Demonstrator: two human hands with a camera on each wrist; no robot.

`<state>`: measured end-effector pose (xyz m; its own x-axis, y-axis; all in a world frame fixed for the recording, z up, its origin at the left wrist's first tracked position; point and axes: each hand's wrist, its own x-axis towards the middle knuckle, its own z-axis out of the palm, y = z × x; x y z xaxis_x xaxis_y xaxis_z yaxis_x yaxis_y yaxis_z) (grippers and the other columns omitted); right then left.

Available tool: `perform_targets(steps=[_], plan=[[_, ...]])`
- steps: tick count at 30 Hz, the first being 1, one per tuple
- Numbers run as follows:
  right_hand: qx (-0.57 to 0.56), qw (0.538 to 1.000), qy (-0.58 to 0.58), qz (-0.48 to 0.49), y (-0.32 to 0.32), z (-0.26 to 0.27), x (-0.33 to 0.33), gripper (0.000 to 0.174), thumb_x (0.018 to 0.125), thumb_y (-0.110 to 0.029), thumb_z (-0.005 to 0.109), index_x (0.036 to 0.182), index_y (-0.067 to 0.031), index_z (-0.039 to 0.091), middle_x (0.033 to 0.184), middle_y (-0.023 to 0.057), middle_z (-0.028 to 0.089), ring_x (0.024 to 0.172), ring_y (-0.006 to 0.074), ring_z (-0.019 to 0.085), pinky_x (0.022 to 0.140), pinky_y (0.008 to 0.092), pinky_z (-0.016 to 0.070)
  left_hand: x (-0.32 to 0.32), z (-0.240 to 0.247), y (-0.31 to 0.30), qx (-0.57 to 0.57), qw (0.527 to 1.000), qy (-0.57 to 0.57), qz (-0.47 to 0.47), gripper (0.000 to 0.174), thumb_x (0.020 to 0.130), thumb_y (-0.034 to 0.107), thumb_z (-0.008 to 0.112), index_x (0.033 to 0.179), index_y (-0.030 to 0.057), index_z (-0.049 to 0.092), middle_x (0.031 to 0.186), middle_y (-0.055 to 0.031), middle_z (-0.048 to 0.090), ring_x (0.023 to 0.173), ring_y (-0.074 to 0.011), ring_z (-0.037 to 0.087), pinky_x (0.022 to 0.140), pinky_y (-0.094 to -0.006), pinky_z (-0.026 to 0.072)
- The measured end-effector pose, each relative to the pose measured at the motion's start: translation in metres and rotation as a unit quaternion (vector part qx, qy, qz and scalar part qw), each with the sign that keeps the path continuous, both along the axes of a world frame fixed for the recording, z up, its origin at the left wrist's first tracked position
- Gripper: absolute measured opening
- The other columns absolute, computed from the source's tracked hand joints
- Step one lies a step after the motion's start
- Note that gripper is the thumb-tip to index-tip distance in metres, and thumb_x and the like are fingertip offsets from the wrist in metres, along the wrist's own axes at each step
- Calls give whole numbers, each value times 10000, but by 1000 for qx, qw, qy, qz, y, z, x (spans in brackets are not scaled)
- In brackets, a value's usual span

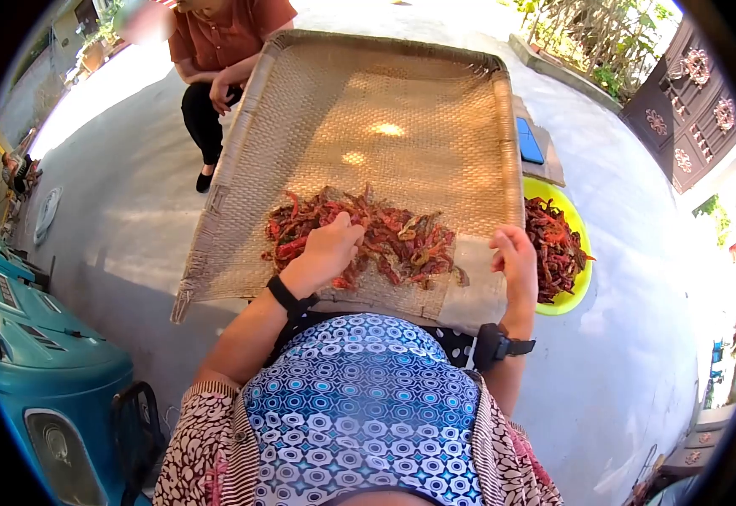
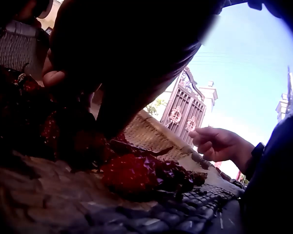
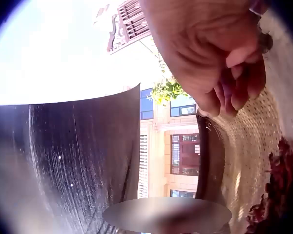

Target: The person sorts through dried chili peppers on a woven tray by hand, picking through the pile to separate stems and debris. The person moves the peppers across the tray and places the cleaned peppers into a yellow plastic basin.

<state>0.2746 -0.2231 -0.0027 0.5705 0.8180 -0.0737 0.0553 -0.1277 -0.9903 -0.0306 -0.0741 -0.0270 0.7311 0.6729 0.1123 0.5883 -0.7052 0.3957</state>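
A spread of dried red chili peppers (image 1: 393, 240) lies on the near part of a large woven tray (image 1: 410, 101). My left hand (image 1: 327, 250) is down over the left half of the peppers, its fingers bent toward them. The left wrist view is dark there; a fingertip (image 2: 53, 78) shows right at the peppers, and I cannot tell whether it grips one. Above the tray's right near corner my right hand (image 1: 516, 260) is raised, fingers loosely curled. In the right wrist view nothing shows between the fingers of the right hand (image 3: 219, 63).
A yellow-green basin (image 1: 583, 287) full of dried peppers stands beside the tray's right edge. Behind it a blue phone-like object (image 1: 529, 141) lies on a board. Another person (image 1: 225, 51) sits at the tray's far left. A teal machine (image 1: 56, 363) stands at left.
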Motion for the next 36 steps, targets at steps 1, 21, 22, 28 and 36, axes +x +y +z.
perform_targets(steps=[1, 21, 22, 28, 36], plan=[[-31, 995, -77, 46, -1, -8, -5, 256, 881, -262, 640, 1024, -50, 622, 793, 26, 613, 683, 111, 548, 613, 263, 451, 0, 2, -1, 3, 1000, -4, 1, 99, 847, 111, 618, 917, 118, 547, 938, -101, 471, 808, -305, 563, 686, -427, 462], [46, 901, -398, -166, -3, 22, -11, 285, 832, -134, 697, 1077, -39, 589, 870, 93, 628, 756, 189, 610, 713, 320, 503, 10, 21, -12, -461, 860, -216, 5, 178, 938, 87, 577, 1097, 10, 556, 890, -57, 636, 730, -100, 628, 570, -228, 487], [69, 963, -247, -77, 1, 21, -26, 294, 848, -154, 693, 1094, -36, 585, 842, 93, 639, 724, 177, 605, 698, 308, 498, 11, 21, -14, -463, 862, -207, -4, 181, 935, 85, 581, 1097, 10, 554, 897, -58, 631, 738, -102, 630, 574, -230, 490], [17, 915, -241, 322, 30, -11, -89, 204, 911, -173, 623, 1046, -21, 611, 743, 54, 636, 676, 124, 587, 609, 275, 466, 13, 24, -19, -488, 855, -174, -20, 184, 926, 85, 602, 1087, 12, 554, 892, -57, 617, 748, -113, 633, 585, -233, 495], [30, 994, -67, 83, 22, -15, -33, 166, 959, -151, 550, 1057, -45, 632, 772, 19, 611, 633, 81, 520, 606, 237, 459, -6, 26, 8, -93, 986, -91, 101, 176, 869, 114, 649, 1028, 50, 612, 900, -64, 569, 808, -191, 582, 713, -332, 485]])
